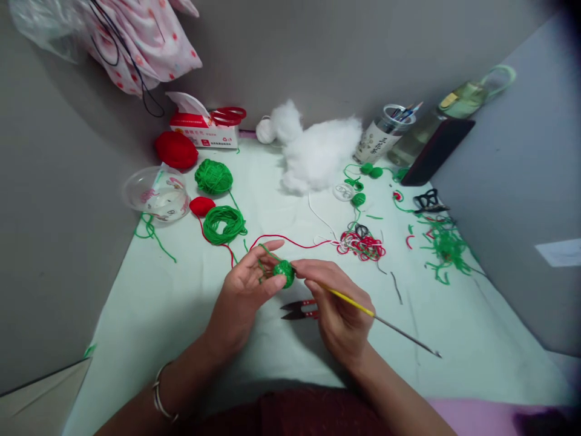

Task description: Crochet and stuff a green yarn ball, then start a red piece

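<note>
Light's middling w/ a cool tint, approx. from above, source out of frame. Counter (pixel 408 375) is brightest mid-pic; white stuffing (pixel 318 154) nearly washes out. Soft shadows pool under my L hand (pixel 242 290) & R hand (pixel 345 303), darkest nr the front edge. Grey wall (pixel 295 60) is dim, esp. L side below the hanging cloth (pixel 167 57). Wide-angle bend at edges; top R corner goes black. Ctr fairly sharp, corners blurry.

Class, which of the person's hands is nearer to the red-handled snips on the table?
Right. The right hand partly hides the handle end of the red-handled snips; the left hand is off to the left, past the blade tips.
</note>
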`<state>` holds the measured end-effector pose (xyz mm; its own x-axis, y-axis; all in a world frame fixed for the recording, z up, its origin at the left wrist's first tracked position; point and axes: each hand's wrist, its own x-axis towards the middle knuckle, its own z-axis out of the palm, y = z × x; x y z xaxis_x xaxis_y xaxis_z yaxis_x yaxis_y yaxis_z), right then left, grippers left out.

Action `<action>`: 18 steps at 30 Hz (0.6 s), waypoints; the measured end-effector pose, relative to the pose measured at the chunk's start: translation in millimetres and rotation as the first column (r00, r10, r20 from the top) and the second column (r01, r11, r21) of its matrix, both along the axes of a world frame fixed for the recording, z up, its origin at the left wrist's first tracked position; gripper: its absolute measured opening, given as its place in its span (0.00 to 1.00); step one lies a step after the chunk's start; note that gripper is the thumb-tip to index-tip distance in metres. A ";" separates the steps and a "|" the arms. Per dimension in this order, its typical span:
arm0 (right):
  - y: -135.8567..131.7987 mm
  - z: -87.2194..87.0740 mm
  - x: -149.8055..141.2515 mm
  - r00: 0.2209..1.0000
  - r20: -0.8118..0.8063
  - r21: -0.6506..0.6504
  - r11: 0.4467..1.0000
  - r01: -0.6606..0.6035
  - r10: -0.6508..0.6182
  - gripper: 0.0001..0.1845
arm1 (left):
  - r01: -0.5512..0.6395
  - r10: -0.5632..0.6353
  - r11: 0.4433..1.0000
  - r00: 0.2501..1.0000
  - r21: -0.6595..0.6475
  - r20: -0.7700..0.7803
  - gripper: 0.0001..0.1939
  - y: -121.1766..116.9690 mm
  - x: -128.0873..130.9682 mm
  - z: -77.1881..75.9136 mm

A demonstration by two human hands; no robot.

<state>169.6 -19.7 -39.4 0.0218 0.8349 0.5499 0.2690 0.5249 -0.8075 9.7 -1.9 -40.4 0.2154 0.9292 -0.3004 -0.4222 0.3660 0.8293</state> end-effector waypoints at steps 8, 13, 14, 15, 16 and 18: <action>-0.7 -6.7 8.0 0.986 0.162 0.058 0.997 -0.049 0.039 0.18 | 0.003 0.013 0.996 0.985 0.089 -0.173 0.22 1.2 -2.9 3.3; -5.0 -11.3 9.8 0.867 0.487 0.239 0.971 -0.022 -0.101 0.17 | -0.018 0.037 0.996 0.977 0.090 -0.211 0.18 3.6 -5.0 2.5; -5.1 -9.9 9.4 0.845 0.527 0.240 0.970 -0.044 -0.092 0.17 | -0.024 0.045 0.995 0.975 0.095 -0.216 0.18 3.8 -5.4 2.9; -4.8 -7.9 9.0 0.826 0.560 0.234 0.969 -0.077 -0.069 0.17 | -0.026 0.048 0.995 0.974 0.098 -0.222 0.18 4.0 -5.9 3.5; -4.2 -5.3 8.5 0.807 0.589 0.232 0.965 -0.118 -0.043 0.16 | -0.026 0.049 0.995 0.972 0.100 -0.229 0.18 4.4 -6.4 4.5; -2.5 -0.2 7.8 0.773 0.635 0.238 0.954 -0.184 -0.009 0.15 | -0.013 0.039 0.994 0.968 0.107 -0.246 0.17 5.2 -7.6 6.2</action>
<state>177.4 -22.2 -39.7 -0.4711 0.6303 0.6171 0.6017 0.7412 -0.2977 2.1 3.3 -34.2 0.1217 0.9624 -0.2430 -0.2072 0.2641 0.9420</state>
